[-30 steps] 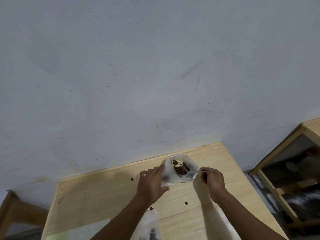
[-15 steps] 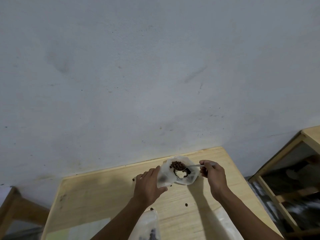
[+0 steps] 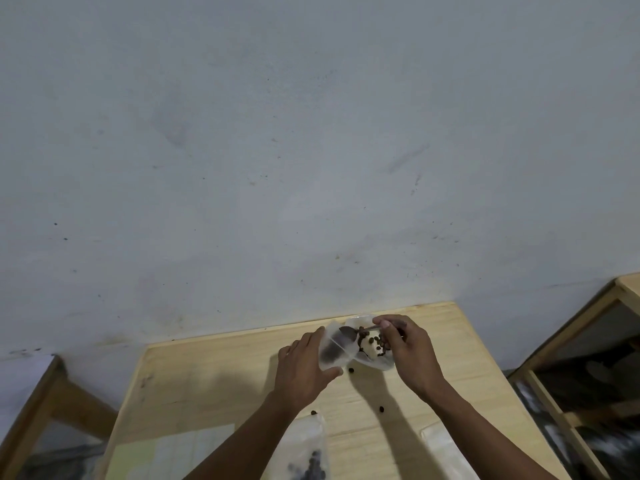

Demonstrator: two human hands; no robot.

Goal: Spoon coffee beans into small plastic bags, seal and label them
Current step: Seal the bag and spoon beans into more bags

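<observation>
My left hand [image 3: 304, 367] holds a small clear plastic bag [image 3: 331, 349] upright at the far side of the wooden table [image 3: 214, 382]. My right hand [image 3: 410, 351] pinches the handle of a metal spoon [image 3: 349, 333], whose bowl is at the bag's open top. Several coffee beans [image 3: 377, 342] lie in a clear plastic container [image 3: 379, 363] just under my right hand, touching the bag. Whether beans remain on the spoon is unclear.
Loose beans [image 3: 381, 408] lie scattered on the table. A second clear bag with beans [image 3: 308, 455] lies at the near edge, more clear plastic [image 3: 446, 452] to its right, a pale sheet [image 3: 180, 452] to its left. A wooden shelf [image 3: 568, 341] stands on the right, against a grey wall.
My right hand lifted the spoon, loaded with beans, out of the container and swung it left to the bag's mouth. My left hand raised the bag slightly.
</observation>
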